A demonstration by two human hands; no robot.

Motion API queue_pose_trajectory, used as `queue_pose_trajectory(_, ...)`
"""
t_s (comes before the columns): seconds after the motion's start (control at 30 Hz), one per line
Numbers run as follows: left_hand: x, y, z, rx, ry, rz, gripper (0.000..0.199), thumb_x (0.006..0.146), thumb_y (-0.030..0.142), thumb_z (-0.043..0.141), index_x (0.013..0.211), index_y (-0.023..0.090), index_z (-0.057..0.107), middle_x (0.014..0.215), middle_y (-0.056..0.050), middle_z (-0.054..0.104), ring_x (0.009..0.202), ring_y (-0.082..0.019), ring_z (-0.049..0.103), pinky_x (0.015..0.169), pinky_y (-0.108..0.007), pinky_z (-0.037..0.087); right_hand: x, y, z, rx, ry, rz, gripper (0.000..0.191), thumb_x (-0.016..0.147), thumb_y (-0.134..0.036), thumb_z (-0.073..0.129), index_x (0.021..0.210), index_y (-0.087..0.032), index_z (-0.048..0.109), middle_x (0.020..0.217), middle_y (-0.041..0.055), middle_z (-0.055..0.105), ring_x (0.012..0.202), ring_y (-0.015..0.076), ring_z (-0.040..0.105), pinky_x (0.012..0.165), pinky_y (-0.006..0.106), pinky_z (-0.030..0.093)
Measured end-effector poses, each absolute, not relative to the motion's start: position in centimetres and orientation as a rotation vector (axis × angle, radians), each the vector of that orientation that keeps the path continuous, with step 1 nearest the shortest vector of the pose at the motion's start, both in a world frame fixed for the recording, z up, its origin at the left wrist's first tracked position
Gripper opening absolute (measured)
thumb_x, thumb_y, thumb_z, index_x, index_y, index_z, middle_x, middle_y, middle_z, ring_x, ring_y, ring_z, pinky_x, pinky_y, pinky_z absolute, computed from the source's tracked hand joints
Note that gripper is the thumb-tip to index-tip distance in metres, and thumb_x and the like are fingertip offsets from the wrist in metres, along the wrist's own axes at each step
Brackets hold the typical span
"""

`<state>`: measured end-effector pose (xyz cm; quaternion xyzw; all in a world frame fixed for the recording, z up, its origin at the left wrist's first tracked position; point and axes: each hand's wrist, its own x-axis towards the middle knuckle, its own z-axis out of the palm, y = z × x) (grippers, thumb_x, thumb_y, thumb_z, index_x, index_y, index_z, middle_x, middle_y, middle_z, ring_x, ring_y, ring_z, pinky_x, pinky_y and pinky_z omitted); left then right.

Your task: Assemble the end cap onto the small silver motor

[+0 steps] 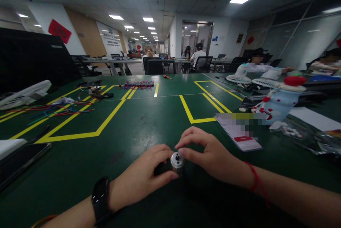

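A small silver metal cylinder stands upright on the green table, its round top showing a dark centre and small dark holes. My left hand grips the cylinder from the left, thumb at the near side and fingers behind it. My right hand is at the cylinder's upper right edge, its thumb and index finger pinched close together at the rim. Whether something small sits between those fingertips is too small to make out.
A phone lies right of my right hand, near a light blue cup with a red top. Coloured wires lie at the left, and a dark phone at the left edge. An orange screwdriver lies at the far edge.
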<state>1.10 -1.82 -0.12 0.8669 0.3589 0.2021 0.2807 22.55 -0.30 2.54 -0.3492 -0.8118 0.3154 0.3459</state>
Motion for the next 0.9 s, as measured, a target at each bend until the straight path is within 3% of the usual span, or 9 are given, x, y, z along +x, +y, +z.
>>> queue_pose_trajectory(0.13, 1.1, -1.7, 0.2, 2.326, 0.973, 0.525, 0.014, 0.088, 0.027, 0.062, 0.101, 0.021, 0.058, 0.101, -0.003, 0.058, 0.092, -0.021, 0.054, 0.081, -0.032, 0.043, 24.5, 0.8, 2.0, -0.956, -2.157, 0.884, 0.015, 0.085, -0.029, 0.061, 0.094, -0.022, 0.07, 0.097, 0.0031, 0.061, 0.09, 0.0155, 0.057, 0.082, 0.031, 0.045)
queue_pose_trajectory(0.4, 1.1, -1.5, 0.0, 2.329, 0.955, 0.514, 0.014, 0.089, 0.026, 0.061, 0.101, 0.021, 0.058, 0.104, -0.004, 0.059, 0.094, -0.021, 0.054, 0.081, -0.032, 0.043, 26.2, 0.8, 0.1, -0.902, -2.532, 0.774, 0.016, 0.08, -0.032, 0.067, 0.094, -0.031, 0.074, 0.113, 0.003, 0.058, 0.106, 0.022, 0.048, 0.092, 0.042, 0.038)
queue_pose_trajectory(0.53, 1.0, -1.4, 0.0, 2.317, 0.959, 0.508, 0.015, 0.089, 0.026, 0.061, 0.102, 0.022, 0.058, 0.105, -0.004, 0.058, 0.095, -0.022, 0.054, 0.082, -0.032, 0.043, 26.4, 1.3, 0.6, -0.904, -2.413, 0.949, 0.027, 0.08, -0.035, 0.066, 0.106, -0.029, 0.069, 0.115, 0.004, 0.059, 0.107, 0.0214, 0.05, 0.094, 0.041, 0.038)
queue_pose_trajectory(0.63, 1.0, -1.4, 0.1, 2.309, 0.962, 0.506, 0.016, 0.088, 0.024, 0.062, 0.104, 0.023, 0.058, 0.106, -0.004, 0.058, 0.096, -0.021, 0.054, 0.083, -0.032, 0.043, 26.9, 2.4, 0.2, -1.034, -2.061, 1.152, 0.029, 0.087, -0.038, 0.056, 0.109, -0.023, 0.066, 0.109, 0.0049, 0.062, 0.096, 0.0174, 0.056, 0.085, 0.035, 0.044)
queue_pose_trajectory(0.77, 1.0, -1.5, 0.1, 2.3, 0.955, 0.51, 0.017, 0.088, 0.023, 0.061, 0.105, 0.023, 0.059, 0.106, -0.003, 0.058, 0.095, -0.021, 0.054, 0.083, -0.033, 0.043, 27.4, 3.5, -1.0, -1.206, -1.735, 1.178, 0.033, 0.089, -0.042, 0.051, 0.101, -0.016, 0.067, 0.091, 0.0057, 0.065, 0.076, 0.0143, 0.057, 0.069, 0.03, 0.046)
queue_pose_trajectory(0.9, 1.0, -1.5, 0.0, 2.301, 0.961, 0.508, 0.015, 0.088, 0.025, 0.062, 0.103, 0.023, 0.058, 0.105, -0.004, 0.058, 0.095, -0.022, 0.054, 0.083, -0.033, 0.043, 27.0, 2.5, -0.4, -1.031, -2.174, 1.042, 0.029, 0.079, -0.039, 0.065, 0.1, -0.02, 0.068, 0.099, 0.0046, 0.063, 0.088, 0.0168, 0.057, 0.079, 0.033, 0.045)
